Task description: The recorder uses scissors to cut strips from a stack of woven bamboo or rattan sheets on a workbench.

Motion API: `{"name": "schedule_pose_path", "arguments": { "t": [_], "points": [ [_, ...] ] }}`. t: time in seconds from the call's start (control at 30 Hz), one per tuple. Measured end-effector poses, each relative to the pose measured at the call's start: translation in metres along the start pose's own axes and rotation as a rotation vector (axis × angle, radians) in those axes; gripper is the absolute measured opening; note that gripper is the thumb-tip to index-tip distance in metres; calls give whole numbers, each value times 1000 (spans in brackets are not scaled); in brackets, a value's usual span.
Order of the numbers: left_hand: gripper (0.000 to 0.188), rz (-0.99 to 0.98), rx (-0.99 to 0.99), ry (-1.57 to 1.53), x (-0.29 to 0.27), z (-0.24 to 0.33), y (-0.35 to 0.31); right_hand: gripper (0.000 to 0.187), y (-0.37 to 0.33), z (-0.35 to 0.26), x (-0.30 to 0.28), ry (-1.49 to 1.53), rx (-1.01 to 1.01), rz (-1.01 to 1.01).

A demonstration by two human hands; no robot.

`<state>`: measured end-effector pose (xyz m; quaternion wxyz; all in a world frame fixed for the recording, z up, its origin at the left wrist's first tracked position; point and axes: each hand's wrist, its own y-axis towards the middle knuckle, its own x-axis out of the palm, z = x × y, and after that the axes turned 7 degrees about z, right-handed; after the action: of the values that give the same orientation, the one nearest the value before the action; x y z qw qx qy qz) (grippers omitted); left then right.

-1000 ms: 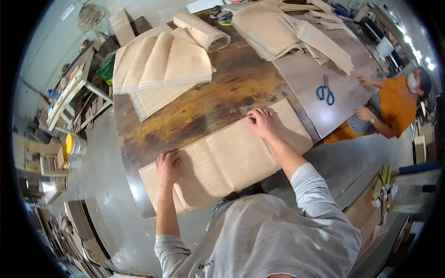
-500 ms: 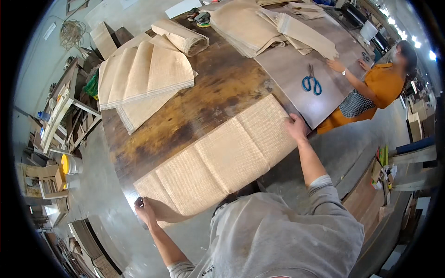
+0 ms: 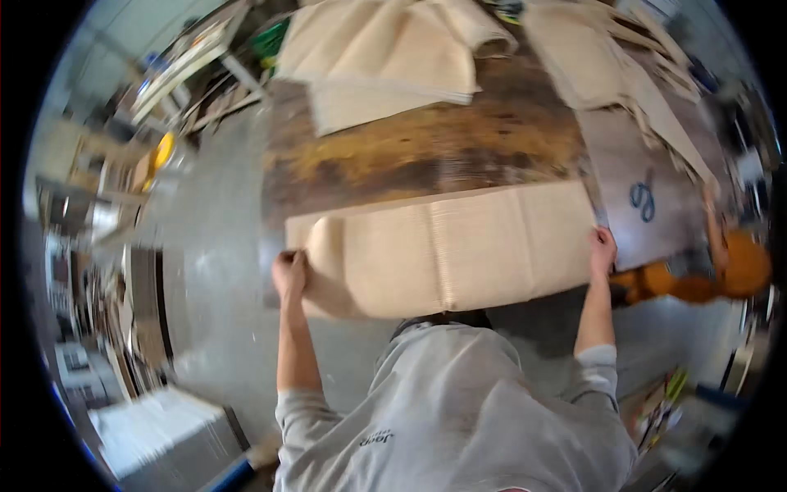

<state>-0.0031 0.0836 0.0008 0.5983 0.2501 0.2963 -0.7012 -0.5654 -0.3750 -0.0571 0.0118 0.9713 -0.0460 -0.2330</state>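
1. Tan cloth (image 3: 393,261) lies at the near edge of the table (image 3: 500,143), long axis running left to right.
2. Left hand (image 3: 290,274) pinches its left end.
3. Right hand (image 3: 602,251), blurred, seems to grip the right.

Front cloth (image 3: 484,242) is light tan, a bit shadier toward the left, with a ribbed-looking stripe mid-way. Back sheets (image 3: 381,57) are pretty much the same beige. Table (image 3: 533,135) is dark brown with mustard-gold blotches, its side panel (image 3: 611,164) more of a greyish mauve. Scissors (image 3: 643,202): teal-blue. Sweatshirt (image 3: 443,402) is grey with small dark print, co-worker's top (image 3: 748,261) solid orange. Floor (image 3: 217,246): grey. Bucket lid (image 3: 165,150): bright yellow.
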Motion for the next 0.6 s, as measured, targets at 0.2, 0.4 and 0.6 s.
{"name": "schedule_pose_path", "arguments": {
  "t": [0.2, 0.4, 0.6],
  "points": [
    [26, 201, 193, -8, -5, -2, -4, 24, -6, -27, -11, 52, 131, 15],
    [25, 141, 112, -74, -14, -5, 11, 24, 11, -25, -10, 12, 60, 43],
    [26, 189, 143, -96, -1, 13, 20, 22, 36, 20, 2, 15, -62, 52]
  ]
}}
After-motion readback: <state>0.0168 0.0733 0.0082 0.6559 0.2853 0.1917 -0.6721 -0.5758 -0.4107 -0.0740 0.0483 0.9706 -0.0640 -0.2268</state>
